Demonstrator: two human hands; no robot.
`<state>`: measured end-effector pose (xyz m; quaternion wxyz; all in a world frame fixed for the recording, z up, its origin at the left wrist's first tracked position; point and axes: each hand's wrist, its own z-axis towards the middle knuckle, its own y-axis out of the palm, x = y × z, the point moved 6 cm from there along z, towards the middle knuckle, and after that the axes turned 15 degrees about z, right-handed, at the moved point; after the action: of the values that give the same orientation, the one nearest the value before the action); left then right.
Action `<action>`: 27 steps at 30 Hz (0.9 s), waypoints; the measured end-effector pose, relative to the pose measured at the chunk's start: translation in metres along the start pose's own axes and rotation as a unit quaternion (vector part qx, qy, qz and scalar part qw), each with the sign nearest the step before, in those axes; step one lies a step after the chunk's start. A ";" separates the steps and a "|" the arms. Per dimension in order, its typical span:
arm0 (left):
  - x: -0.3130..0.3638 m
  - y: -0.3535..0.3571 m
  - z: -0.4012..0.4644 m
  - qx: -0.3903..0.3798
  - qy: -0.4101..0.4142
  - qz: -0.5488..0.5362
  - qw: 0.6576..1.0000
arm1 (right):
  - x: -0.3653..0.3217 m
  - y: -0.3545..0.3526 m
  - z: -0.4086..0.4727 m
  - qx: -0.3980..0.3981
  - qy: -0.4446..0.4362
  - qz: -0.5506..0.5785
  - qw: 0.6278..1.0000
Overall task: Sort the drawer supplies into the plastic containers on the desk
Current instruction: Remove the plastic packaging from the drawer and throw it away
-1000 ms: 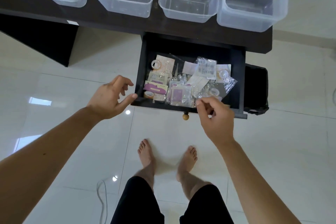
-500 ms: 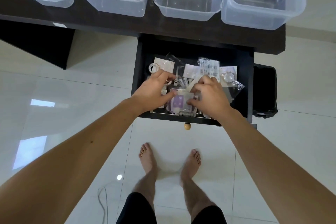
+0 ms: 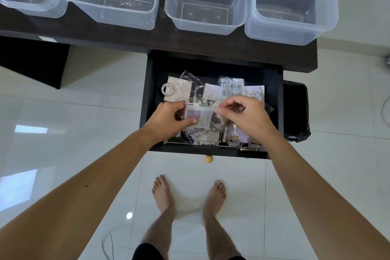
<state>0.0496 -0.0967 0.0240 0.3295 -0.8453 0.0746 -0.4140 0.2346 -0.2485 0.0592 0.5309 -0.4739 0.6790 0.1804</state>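
Note:
A black open drawer under the dark desk holds a jumble of clear plastic packets, tape rolls and small cards. My left hand grips a purple-and-white packet lifted a little above the pile, thumb on its front. My right hand hovers beside it with thumb and forefinger pinched at the packet's right edge. Several clear plastic containers stand in a row on the desk, among them one straight behind the drawer and one at the right end. All look empty.
A tape roll lies at the drawer's back left. A round wooden knob sticks out of the drawer front. A black bin stands right of the drawer. My bare feet are on the glossy white tile floor.
Both hands went from in front of the drawer into it. My left hand took hold of the purple-and-white packet and raised it; my right hand closed in on its edge. The view moved closer.

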 end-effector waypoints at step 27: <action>0.002 -0.003 0.000 -0.007 -0.014 -0.132 0.991 | -0.014 -0.045 0.008 0.247 -0.063 0.110 0.961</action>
<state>0.0503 -0.0952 0.0273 0.2666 -0.8559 -0.0397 -0.4413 0.2767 -0.2582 0.0800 0.6498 -0.2381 0.7157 0.0938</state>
